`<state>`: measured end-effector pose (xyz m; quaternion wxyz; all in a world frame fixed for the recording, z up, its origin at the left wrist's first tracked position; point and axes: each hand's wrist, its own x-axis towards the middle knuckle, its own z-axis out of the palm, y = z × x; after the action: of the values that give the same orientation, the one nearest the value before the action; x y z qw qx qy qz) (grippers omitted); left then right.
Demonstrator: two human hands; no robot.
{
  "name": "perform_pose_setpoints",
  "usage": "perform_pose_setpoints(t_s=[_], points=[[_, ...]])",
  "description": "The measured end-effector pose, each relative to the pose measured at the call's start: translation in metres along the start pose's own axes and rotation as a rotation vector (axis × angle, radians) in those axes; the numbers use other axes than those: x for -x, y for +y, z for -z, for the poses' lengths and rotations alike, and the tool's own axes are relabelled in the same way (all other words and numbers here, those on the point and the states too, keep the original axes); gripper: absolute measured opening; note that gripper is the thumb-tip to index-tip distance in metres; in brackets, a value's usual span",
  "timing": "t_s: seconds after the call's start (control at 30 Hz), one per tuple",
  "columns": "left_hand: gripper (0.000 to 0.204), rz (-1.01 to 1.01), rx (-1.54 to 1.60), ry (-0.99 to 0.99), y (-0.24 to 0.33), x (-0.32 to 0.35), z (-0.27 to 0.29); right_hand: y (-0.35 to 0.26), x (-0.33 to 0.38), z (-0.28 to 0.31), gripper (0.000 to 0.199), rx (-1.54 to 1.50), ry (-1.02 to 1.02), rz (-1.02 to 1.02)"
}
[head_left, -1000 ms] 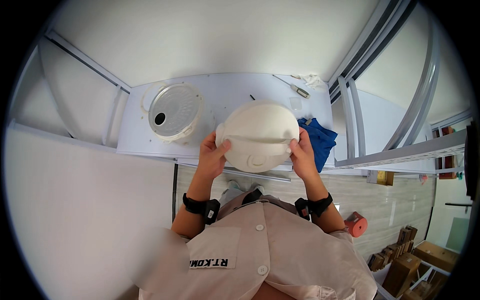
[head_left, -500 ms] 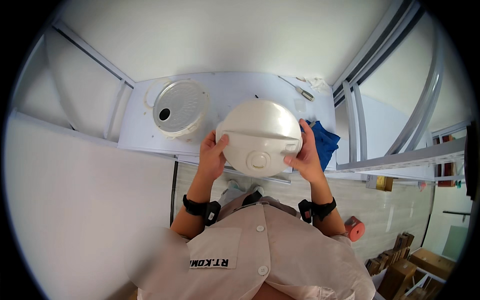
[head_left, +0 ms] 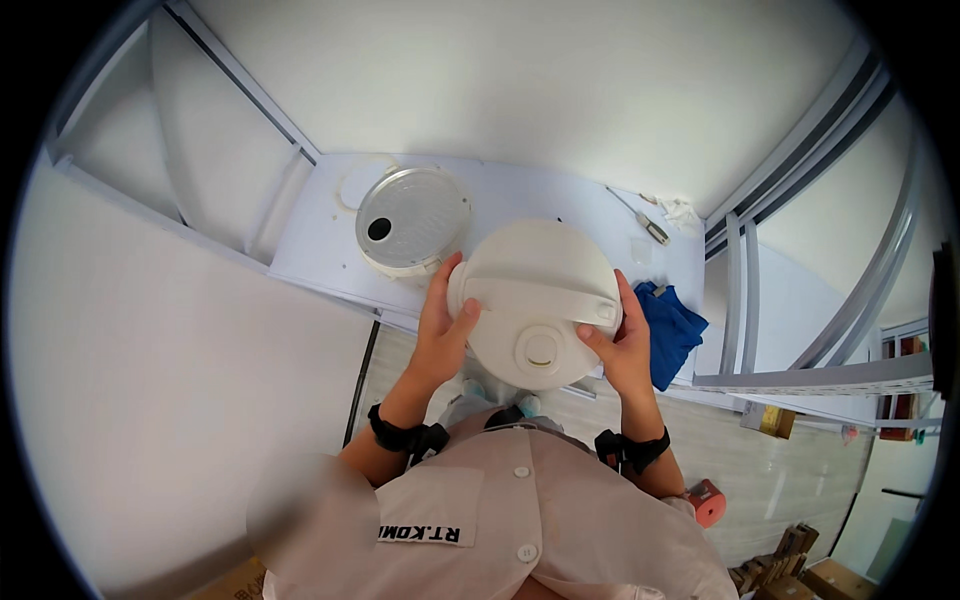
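Note:
Between my two hands is a white rice cooker lid cover (head_left: 545,300), domed and round, with a wide band across it and a round steam vent near my side. My left hand (head_left: 445,330) grips its left rim, thumb on top. My right hand (head_left: 622,343) clasps the right rim, its thumb beside the vent and fingers behind the edge. The cover is held above the table's front edge; its underside is hidden. Behind it at the left lies a round lid part (head_left: 425,215) with a silvery metal plate and a black oval spot.
On the white table (head_left: 525,190), a screwdriver (head_left: 650,228) lies at the back right near a crumpled white tissue (head_left: 683,213). A blue cloth (head_left: 662,335) hangs over the front edge. Metal frame bars (head_left: 740,290) stand at the right. A red roll (head_left: 706,503) sits on the floor.
The cover has tilted so that its top faces me more fully, and my hands have turned with it. The table has shifted to the right in the view.

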<state>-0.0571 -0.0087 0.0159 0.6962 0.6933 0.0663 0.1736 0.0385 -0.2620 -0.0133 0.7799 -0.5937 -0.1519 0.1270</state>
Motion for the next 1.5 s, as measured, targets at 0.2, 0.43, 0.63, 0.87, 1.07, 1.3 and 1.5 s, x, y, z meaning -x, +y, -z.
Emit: perform_pose_setpoints(t_s=[0.2, 0.43, 0.63, 0.87, 1.07, 1.3, 1.5], points=[[0.083, -0.133, -0.018, -0.115, -0.005, -0.008, 0.026, 0.002, -0.011, -0.018, 0.095, -0.003, 0.069, 0.029], [0.088, -0.159, -0.041, -0.236, 0.01, -0.034, 0.069, 0.001, -0.02, -0.06, 0.092, 0.078, 0.13, 0.095], [0.076, -0.218, -0.098, -0.323, 0.016, -0.076, 0.142, 0.002, -0.031, -0.122, 0.095, 0.195, 0.132, 0.127], [0.061, -0.345, -0.109, -0.324, 0.015, -0.139, 0.212, 0.004, -0.039, -0.21, 0.124, 0.251, 0.136, 0.123], [0.038, -0.239, 0.027, -0.167, -0.021, -0.174, 0.229, 0.017, -0.04, -0.24, 0.128, 0.471, 0.143, 0.194], [0.038, -0.216, -0.007, -0.135, -0.042, -0.206, 0.23, 0.019, -0.041, -0.261, 0.157, 0.608, 0.18, 0.115], [0.042, -0.092, 0.012, -0.213, -0.051, -0.22, 0.23, 0.025, -0.046, -0.259, 0.157, 0.612, 0.23, 0.029]])
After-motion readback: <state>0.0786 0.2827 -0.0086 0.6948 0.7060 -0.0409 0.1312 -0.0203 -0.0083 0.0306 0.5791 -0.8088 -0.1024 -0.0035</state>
